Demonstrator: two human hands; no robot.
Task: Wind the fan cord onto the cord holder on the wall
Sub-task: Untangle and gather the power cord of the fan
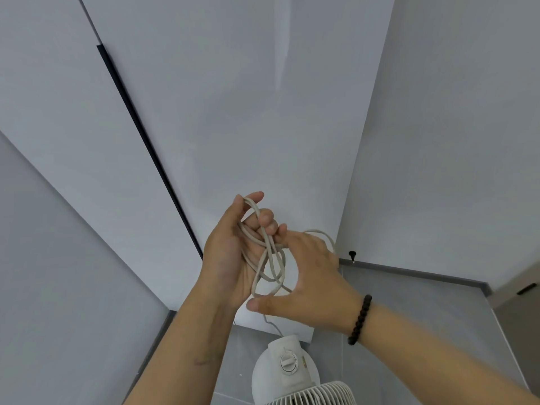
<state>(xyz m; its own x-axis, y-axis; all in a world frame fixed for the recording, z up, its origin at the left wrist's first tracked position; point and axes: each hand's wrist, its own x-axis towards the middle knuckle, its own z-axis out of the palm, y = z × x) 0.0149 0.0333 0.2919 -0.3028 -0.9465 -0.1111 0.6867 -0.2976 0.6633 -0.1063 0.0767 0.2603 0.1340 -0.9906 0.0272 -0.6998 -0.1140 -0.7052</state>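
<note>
At centre frame, we see the left hand (230,252) curled around several loose loops of the pale cord (270,267). The right hand (309,276) is spread open, fingertips touching the loops and gripping nothing. One strand drops to the fan (289,372) at bottom centre. No cord holder is in view on the wall (233,112); we judge winding not yet begun.

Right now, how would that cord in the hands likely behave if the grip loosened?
The cord looks floppy: it droops in loose loops across the left hand. It would probably slip and unravel, since the loops overlap untied. It seems light, as the right hand only touches it with its fingers.
</note>
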